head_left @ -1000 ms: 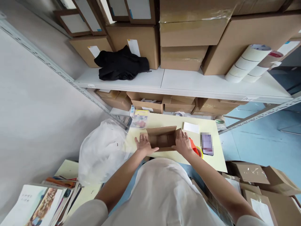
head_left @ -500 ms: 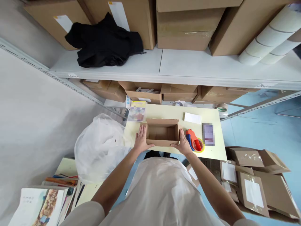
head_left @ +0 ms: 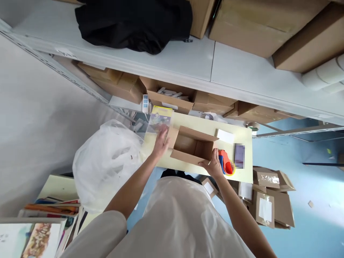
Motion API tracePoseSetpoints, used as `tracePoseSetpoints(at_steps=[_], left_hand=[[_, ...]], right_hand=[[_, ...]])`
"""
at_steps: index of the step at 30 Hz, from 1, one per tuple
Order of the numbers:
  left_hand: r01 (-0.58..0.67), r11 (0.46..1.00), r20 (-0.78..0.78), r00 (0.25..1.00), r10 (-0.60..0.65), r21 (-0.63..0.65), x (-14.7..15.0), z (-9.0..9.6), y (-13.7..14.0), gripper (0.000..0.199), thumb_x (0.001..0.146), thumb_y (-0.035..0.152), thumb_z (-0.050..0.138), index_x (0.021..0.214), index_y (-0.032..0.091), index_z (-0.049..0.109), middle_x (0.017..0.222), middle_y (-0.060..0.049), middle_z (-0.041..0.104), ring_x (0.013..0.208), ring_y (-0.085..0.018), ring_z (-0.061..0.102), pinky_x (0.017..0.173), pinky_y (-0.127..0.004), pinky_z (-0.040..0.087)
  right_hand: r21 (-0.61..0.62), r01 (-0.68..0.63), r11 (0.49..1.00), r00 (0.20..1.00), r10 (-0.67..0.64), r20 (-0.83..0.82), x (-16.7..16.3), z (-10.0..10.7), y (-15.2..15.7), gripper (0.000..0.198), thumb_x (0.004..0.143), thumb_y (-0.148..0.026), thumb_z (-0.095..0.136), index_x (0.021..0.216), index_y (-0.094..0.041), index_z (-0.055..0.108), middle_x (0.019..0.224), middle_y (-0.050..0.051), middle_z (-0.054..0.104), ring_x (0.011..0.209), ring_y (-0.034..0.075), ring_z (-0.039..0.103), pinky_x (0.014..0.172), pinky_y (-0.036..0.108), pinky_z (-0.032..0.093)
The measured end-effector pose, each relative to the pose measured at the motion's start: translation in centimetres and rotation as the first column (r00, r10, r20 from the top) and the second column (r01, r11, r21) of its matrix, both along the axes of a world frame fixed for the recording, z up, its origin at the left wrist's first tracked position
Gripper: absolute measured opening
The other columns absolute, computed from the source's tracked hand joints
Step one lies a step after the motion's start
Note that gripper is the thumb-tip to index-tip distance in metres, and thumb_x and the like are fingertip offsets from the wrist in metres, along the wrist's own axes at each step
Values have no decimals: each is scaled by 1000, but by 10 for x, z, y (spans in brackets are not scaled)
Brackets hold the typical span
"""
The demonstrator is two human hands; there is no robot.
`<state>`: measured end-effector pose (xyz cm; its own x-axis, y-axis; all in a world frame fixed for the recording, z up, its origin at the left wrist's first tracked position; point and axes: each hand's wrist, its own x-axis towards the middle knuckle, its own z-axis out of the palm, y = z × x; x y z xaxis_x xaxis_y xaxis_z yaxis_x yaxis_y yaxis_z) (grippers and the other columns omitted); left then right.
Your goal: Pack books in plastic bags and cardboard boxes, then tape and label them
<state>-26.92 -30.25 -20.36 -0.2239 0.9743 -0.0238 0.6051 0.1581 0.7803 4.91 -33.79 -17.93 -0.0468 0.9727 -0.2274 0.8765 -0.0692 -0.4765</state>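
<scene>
A small open cardboard box (head_left: 190, 157) stands on the pale yellow table (head_left: 166, 164), turned slightly, its inside showing nothing. My right hand (head_left: 213, 165) grips its right end, thumb along the front side and fingers at the end wall. Off the box's left end, my left hand (head_left: 160, 143) is raised with fingers apart, a little blurred, beside the left flap and near a clear-wrapped printed packet (head_left: 159, 118). Close to my right hand lies a red and blue tape dispenser (head_left: 225, 163). A white stack of cards (head_left: 225, 136) lies behind it.
A pixelated purple item (head_left: 239, 156) lies at the table's right. A white plastic bag (head_left: 104, 165) bulges at the left, above books (head_left: 51, 208). Cardboard boxes (head_left: 276, 204) lie on the floor at right. Behind the table, a shelf (head_left: 150, 68) holds black cloth (head_left: 134, 25) and cartons.
My left hand has let go of the box's left end and moved up toward the packet. The box has turned clockwise, its left flap now open outward. The camera view has tilted and shifted.
</scene>
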Motion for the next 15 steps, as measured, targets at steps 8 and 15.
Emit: tracePoseSetpoints(at_steps=[8,15], left_hand=[[-372,817,-132,927,351,-440,-69,-42,74,82,59,36,80,125,7,41,132,-30,45,128,-47,37,100,-62,34],[-389,781,-206,921,330,-489,-58,-43,84,69,65,38,77,117,11,40,135,-25,40,132,-43,30,101,-54,36]], right_hand=[[-21,13,1000,998,-12,68,-4,1,-3,110,74,-65,58,149,-5,4,155,24,12,144,34,13,113,49,24],[-16,21,1000,994,-19,106,-5,-1,-4,109,76,-63,58,149,-6,1,155,24,13,144,33,14,112,48,27]])
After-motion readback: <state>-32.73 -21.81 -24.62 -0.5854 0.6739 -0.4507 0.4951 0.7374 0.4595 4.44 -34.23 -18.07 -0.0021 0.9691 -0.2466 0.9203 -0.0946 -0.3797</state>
